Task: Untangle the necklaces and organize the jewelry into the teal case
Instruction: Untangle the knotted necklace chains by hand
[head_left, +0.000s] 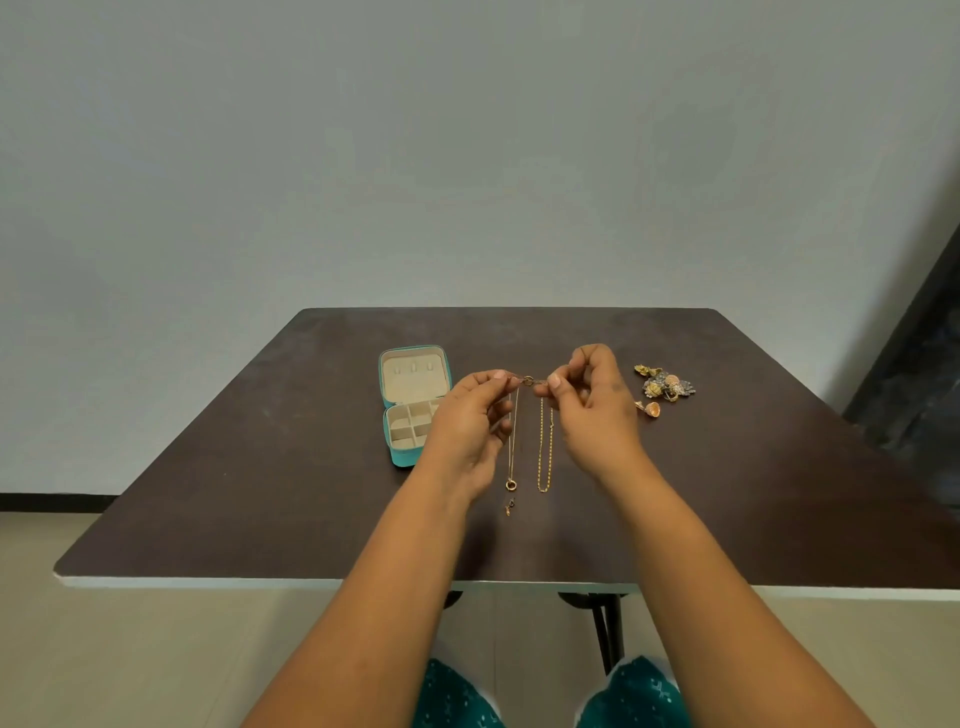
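Knees in teal patterned cloth (631, 696) at the near edge, dark brown worktop (260, 493) beyond. Two thin gold chains hang from raised hands: fine chain with small ring pendant (511, 484) under the left hand (470, 421), flat-link gold chain (544, 452) under the right hand (597, 405). Both hands pinch, thumb and forefinger closed on the chain ends where these meet at a small ring or clasp (529, 381); other fingers curled loosely. Step judged: untangling, near its end, strands hanging apart. Next move calls for freeing that top joint without re-twisting. Open teal jewelry case with beige compartments (413, 457) just left, behind the left hand. Heap of gold floral earrings (665, 387) lies right, untouched.
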